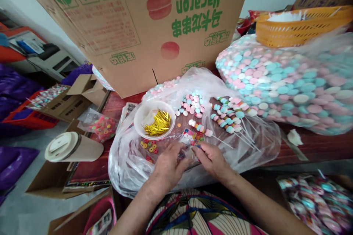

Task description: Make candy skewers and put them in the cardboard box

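Note:
My left hand [168, 164] and my right hand [213, 158] meet near the table's front edge, fingers pinched on a small clear printed bag [188, 136]. The bag's lower end is partly hidden by my fingers. Just beyond it lies one marshmallow skewer [200, 129], its white stick pointing right. Several more marshmallow skewers [226, 119] lie in a row farther right. A white bowl [138, 124] of gold twist ties [158, 125] stands beyond my left hand. Colourful cereal rings [150, 146] and a heap of loose marshmallows [192, 103] rest nearby.
A tall cardboard box [154, 44] stands at the back. To the right, a big bag of marshmallows [286, 84] has an orange basket [278, 31] on top. A lidded cup [79, 147] is at left. Wrapped sweets [317, 202] fill a container lower right. Plastic sheeting [129, 169] covers the work area.

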`<state>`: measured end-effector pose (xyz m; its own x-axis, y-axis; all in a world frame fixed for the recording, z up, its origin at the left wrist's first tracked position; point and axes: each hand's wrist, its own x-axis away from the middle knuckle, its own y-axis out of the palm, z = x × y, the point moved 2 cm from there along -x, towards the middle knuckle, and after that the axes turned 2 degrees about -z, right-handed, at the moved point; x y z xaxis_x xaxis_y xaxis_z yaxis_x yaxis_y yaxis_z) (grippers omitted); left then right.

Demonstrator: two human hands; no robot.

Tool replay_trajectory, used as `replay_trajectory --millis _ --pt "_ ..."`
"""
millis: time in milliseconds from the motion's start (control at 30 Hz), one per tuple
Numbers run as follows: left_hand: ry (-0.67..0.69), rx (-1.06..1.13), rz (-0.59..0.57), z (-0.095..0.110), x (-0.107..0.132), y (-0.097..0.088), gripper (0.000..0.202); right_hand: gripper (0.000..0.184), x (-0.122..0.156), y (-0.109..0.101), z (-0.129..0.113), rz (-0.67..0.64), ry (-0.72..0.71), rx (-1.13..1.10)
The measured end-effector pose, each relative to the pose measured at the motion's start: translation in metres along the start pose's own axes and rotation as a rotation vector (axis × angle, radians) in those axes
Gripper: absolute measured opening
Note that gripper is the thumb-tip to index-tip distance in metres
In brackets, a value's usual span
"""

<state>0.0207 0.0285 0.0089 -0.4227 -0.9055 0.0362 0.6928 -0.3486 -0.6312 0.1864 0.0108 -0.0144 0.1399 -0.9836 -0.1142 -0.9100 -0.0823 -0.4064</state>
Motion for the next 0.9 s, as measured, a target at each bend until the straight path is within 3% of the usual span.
replay_trajectory --millis 100,267,333,433,533,633,733,800,900 --pt "-0.163 0.228 -0.08 -0.01 0.001 0.012 0.03 0.036 0.001 -0.003 0.005 0.051 0.029 -0.02" --pt "-0.125 0.603 -0.274 -0.006 -0.006 0.008 0.039 0.038 0.003 -0.005 0.004 0.066 0.049 -0.081" --pt "-0.142 0.679 -0.289 -0.002 -0.008 0.008 0.036 0.038 0.002 -0.003 0.0 0.108 0.017 -0.029" --pt "-0.064 0.494 -0.128 -0.004 -0.007 0.007 0.023 0.041 -0.002 -0.003 -0.001 0.144 0.024 0.023" --pt "0.062 0.318 0.029 -0.013 -0.003 0.005 0.02 0.042 -0.007 -0.017 0.013 0.199 0.088 0.106" --pt "0.11 0.336 0.158 -0.025 0.002 -0.003 0.022 0.032 -0.011 -0.04 0.037 0.279 0.064 0.51" --pt "0.152 0.34 0.231 -0.032 0.006 -0.013 0.022 0.023 -0.01 -0.053 0.064 0.151 0.037 0.85" --pt "0.184 0.317 0.256 -0.032 0.008 -0.02 0.02 0.027 -0.007 -0.061 0.076 0.103 0.031 0.879" --pt "0.224 0.246 0.246 -0.03 0.009 -0.027 0.019 0.027 0.002 -0.08 0.071 0.178 -0.081 0.796"
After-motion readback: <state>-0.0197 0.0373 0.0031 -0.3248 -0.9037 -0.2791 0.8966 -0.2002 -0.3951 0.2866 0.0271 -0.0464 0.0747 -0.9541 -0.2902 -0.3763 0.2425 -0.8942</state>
